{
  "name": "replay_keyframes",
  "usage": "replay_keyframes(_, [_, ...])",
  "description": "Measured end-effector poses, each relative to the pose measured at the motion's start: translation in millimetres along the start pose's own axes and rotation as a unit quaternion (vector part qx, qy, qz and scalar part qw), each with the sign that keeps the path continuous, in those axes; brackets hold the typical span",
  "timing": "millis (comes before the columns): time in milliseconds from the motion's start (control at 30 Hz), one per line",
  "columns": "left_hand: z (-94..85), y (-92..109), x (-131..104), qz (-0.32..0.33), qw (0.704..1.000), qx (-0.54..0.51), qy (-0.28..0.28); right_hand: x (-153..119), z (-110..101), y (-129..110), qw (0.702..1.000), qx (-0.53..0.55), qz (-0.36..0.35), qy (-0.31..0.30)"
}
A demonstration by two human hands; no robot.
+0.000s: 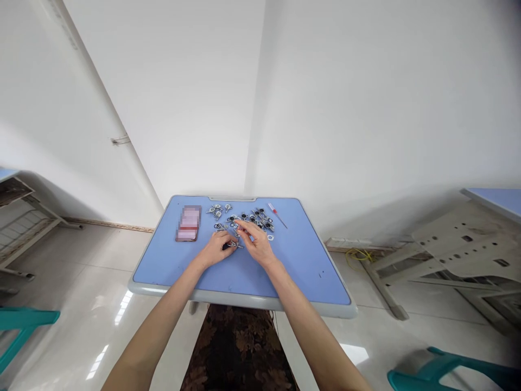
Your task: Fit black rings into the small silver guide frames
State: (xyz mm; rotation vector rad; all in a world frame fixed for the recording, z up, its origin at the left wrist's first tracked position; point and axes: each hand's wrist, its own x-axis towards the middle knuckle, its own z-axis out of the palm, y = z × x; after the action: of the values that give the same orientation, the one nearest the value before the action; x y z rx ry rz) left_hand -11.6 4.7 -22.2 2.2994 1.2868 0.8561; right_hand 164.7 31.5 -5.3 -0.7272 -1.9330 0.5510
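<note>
On a blue desk [163,269], my left hand [215,248] has its fingers wrapped around a small metal part [233,245] close to the middle. My right hand [257,243] is just to the right, raised a little, its thumb and fingertips close together; anything between them is too small to make out. Beyond both hands lies a pile of metal parts with black round pieces [260,217]. A smaller group of silver parts [215,210] sits to its left. One flat silver piece [271,237] rests beside my right hand.
A phone-like rectangular object [189,223], partly pixelated, lies on the desk's left side. A screwdriver with a red and clear handle [277,215] is at the back right. White walls stand behind; green stools [456,369] and other desks flank the sides.
</note>
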Motion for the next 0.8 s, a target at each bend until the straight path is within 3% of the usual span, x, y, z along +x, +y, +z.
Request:
replay_keyframes(100, [-0.6,2.6,-0.4,-0.001,1.0,0.014,-0.001,-0.6,-3.6,-0.3,0.999,0.032,0.014,-0.004])
replay_keyframes(400, [-0.5,-1.3,-0.1,-0.011,1.0,-0.001,-0.011,-0.5,-2.3,-0.7,0.993,0.074,0.055,0.076])
replay_keyframes(800, [-0.6,0.5,1.0,-0.019,1.0,-0.012,-0.006,-2.0,-3.2,0.9,0.994,0.062,0.053,0.067])
